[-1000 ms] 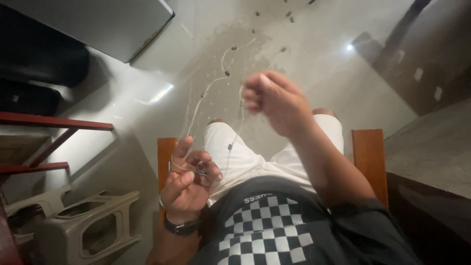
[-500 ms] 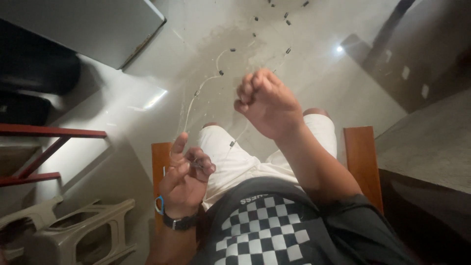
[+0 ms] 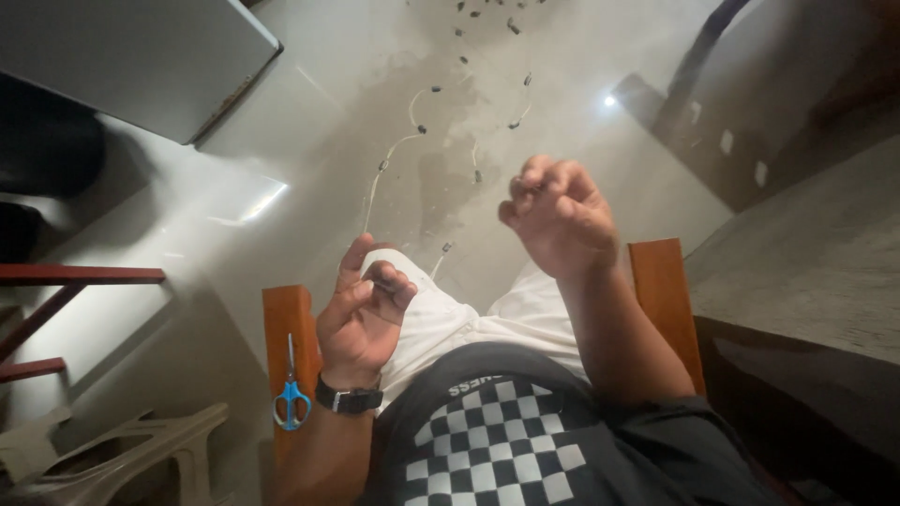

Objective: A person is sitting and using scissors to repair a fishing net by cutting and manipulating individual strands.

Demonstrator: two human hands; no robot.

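My left hand (image 3: 361, 314), with a dark watch (image 3: 349, 400) on its wrist, pinches a thin white cord (image 3: 380, 173) between thumb and fingers over my lap. Dotted with small dark pieces, the cord runs up and away over the pale floor. Higher up and to the right is my right hand (image 3: 558, 215), its fingers curled closed. It is slightly blurred and I see nothing in it. I sit on a wooden seat (image 3: 281, 319) in white shorts and a checkered dark shirt.
Blue-handled scissors (image 3: 292, 394) lie on the seat's left edge beside my left wrist. More cord pieces and dark bits (image 3: 520, 112) are scattered on the floor. A white plastic chair (image 3: 122, 459), a red metal rail (image 3: 75, 275) and a grey panel (image 3: 122, 56) stand at the left.
My right hand has drifted to the right, away from the left hand, staying curled. The view has shifted, bringing the scissors into sight. My left hand keeps its pinch on the cord.
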